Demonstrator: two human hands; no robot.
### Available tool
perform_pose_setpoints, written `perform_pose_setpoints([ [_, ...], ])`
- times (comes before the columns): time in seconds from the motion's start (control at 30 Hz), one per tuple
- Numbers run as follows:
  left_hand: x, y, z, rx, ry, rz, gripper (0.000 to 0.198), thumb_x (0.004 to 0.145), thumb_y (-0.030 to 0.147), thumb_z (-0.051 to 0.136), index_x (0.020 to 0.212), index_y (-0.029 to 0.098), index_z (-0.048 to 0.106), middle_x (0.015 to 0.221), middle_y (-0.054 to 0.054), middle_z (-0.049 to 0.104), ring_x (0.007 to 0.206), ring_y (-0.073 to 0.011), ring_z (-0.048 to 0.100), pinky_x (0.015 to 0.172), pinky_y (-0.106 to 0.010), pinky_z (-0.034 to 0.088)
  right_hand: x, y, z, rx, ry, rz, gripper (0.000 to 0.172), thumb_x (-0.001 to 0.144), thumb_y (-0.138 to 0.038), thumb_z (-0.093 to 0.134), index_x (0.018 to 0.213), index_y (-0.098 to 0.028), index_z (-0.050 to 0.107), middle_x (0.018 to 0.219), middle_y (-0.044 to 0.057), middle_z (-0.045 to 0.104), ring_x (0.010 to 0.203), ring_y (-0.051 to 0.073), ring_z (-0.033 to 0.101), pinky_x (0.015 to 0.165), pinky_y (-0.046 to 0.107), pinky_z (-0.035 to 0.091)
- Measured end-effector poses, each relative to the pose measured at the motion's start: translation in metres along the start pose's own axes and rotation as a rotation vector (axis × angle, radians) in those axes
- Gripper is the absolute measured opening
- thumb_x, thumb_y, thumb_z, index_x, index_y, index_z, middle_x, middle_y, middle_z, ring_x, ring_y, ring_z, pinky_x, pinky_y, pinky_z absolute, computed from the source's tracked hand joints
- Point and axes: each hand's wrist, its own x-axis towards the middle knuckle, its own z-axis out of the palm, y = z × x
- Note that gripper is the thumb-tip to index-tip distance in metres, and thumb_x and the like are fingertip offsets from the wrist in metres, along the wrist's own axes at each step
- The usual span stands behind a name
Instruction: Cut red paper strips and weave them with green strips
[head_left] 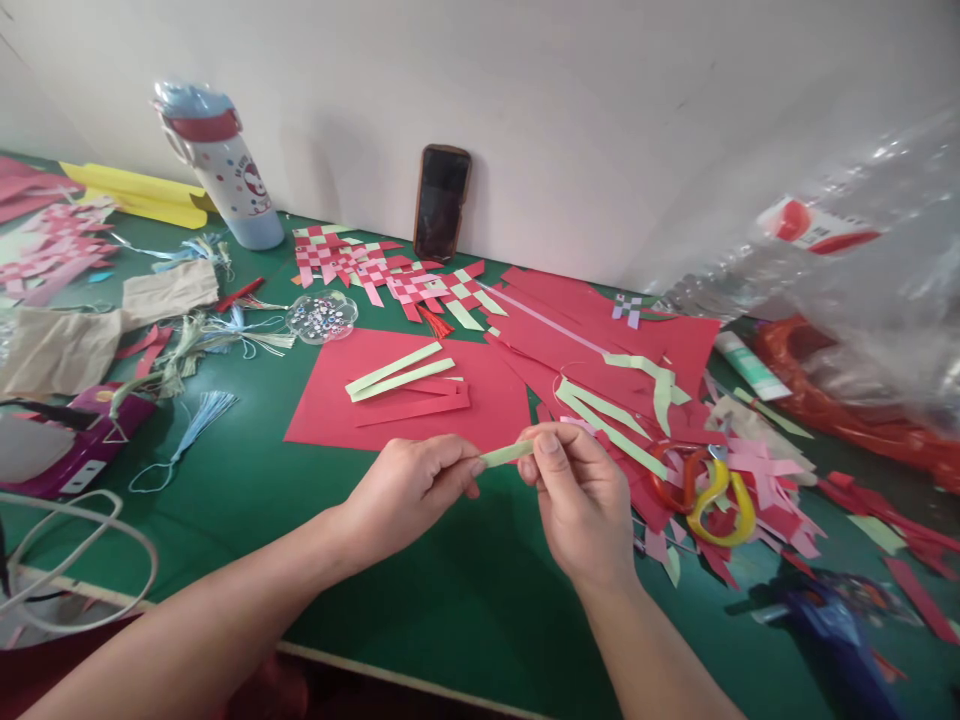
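Observation:
A pale green paper strip [507, 455] is stretched between my two hands above the near part of the table. My left hand [420, 480] pinches its left end between thumb and fingers. At the other end, my right hand [574, 490] is closed on it with the thumb on top. Just beyond them lies a red paper sheet [315, 415], which bears folded green strips [401, 378] and folded red strips [420, 405]. More green strips [611, 425] rest on red paper to the right of that sheet.
Scissors [720, 505] with red and yellow handles lie among paper scraps at right. Woven paper fish [390, 275], a dish of small beads [322, 317], a phone [442, 200] and a bottle [232, 175] stand or lie farther back. A blue tassel [195, 430] is at left.

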Motion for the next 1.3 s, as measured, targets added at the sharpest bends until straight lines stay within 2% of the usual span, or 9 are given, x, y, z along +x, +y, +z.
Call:
perform_pose_setpoints([
  [0.2,-0.002,0.006,-0.006,-0.145,-0.115,-0.136,0.032,0.097,0.039,0.050,0.078,0.019,0.068,0.051,0.007,0.046,0.047,-0.0068,0.046,0.050,-0.016,0.037,0.003,-0.002,-0.003,-0.012,-0.009,0.013,0.019,0.090,-0.042,0.067,0.091,-0.023,0.070,0.065,-0.003,0.053,0.063,0.012,0.049,0.059,0.027,0.043],
  [0.5,-0.002,0.006,-0.005,-0.097,-0.099,-0.128,0.030,0.096,0.035,0.050,0.078,0.018,0.067,0.051,0.006,0.056,0.047,-0.0073,0.054,0.050,-0.016,0.038,0.003,-0.003,-0.006,-0.075,0.015,-0.058,0.022,0.090,-0.044,0.065,0.086,-0.023,0.071,0.065,-0.001,0.055,0.062,0.013,0.051,0.060,0.028,0.045],
  [0.57,-0.001,0.005,-0.005,-0.107,-0.088,-0.126,0.031,0.097,0.037,0.050,0.078,0.018,0.067,0.052,0.006,0.057,0.046,-0.0072,0.055,0.051,-0.016,0.039,0.003,-0.004,-0.006,-0.035,-0.016,-0.028,0.022,0.088,-0.045,0.067,0.092,-0.023,0.071,0.066,-0.002,0.056,0.062,0.012,0.051,0.059,0.027,0.045],
  [0.67,-0.001,0.005,-0.005,-0.129,-0.079,-0.121,0.031,0.097,0.037,0.050,0.079,0.018,0.067,0.057,0.004,0.062,0.047,-0.0068,0.056,0.051,-0.016,0.040,0.002,-0.008,0.000,0.024,-0.128,0.061,0.026,0.083,-0.043,0.073,0.100,-0.025,0.069,0.068,-0.002,0.059,0.060,0.011,0.051,0.056,0.025,0.045],
  [0.8,-0.001,0.007,-0.005,-0.150,-0.104,-0.123,0.026,0.097,0.033,0.050,0.082,0.017,0.065,0.076,0.002,0.072,0.049,-0.0051,0.058,0.052,-0.016,0.041,0.000,-0.012,0.008,-0.026,-0.259,0.037,0.018,0.084,-0.038,0.072,0.080,-0.021,0.067,0.075,0.000,0.063,0.067,0.013,0.056,0.063,0.027,0.048],
  [0.87,0.000,0.007,-0.005,-0.145,-0.114,-0.120,0.026,0.096,0.033,0.051,0.081,0.018,0.065,0.071,0.003,0.070,0.050,-0.0056,0.058,0.052,-0.016,0.041,0.001,-0.011,0.008,-0.058,-0.227,0.004,0.020,0.086,-0.038,0.070,0.076,-0.021,0.066,0.075,0.000,0.062,0.067,0.013,0.055,0.063,0.028,0.047],
  [1.03,0.000,0.003,-0.005,-0.149,-0.085,-0.133,0.024,0.095,0.033,0.052,0.084,0.018,0.068,0.056,0.005,0.062,0.053,-0.0087,0.059,0.053,-0.017,0.040,0.009,-0.007,-0.003,0.023,0.004,0.035,0.019,0.084,-0.040,0.073,0.083,-0.022,0.067,0.064,-0.003,0.054,0.060,0.011,0.047,0.057,0.027,0.042],
  [1.13,0.000,0.001,-0.004,-0.164,-0.048,-0.130,0.022,0.095,0.033,0.052,0.090,0.019,0.069,0.060,0.003,0.065,0.057,-0.0101,0.062,0.055,-0.018,0.042,0.013,-0.009,-0.006,0.067,0.075,0.034,0.020,0.081,-0.040,0.076,0.080,-0.022,0.067,0.061,-0.003,0.053,0.059,0.012,0.048,0.058,0.028,0.043],
  [1.3,0.000,0.001,-0.003,-0.268,0.055,-0.125,0.017,0.093,0.032,0.056,0.092,0.018,0.065,0.070,0.001,0.071,0.067,-0.0124,0.068,0.064,-0.021,0.048,0.014,-0.015,-0.005,0.109,0.110,0.008,0.018,0.079,-0.037,0.076,0.076,-0.021,0.067,0.059,-0.003,0.052,0.057,0.011,0.048,0.056,0.027,0.043],
])
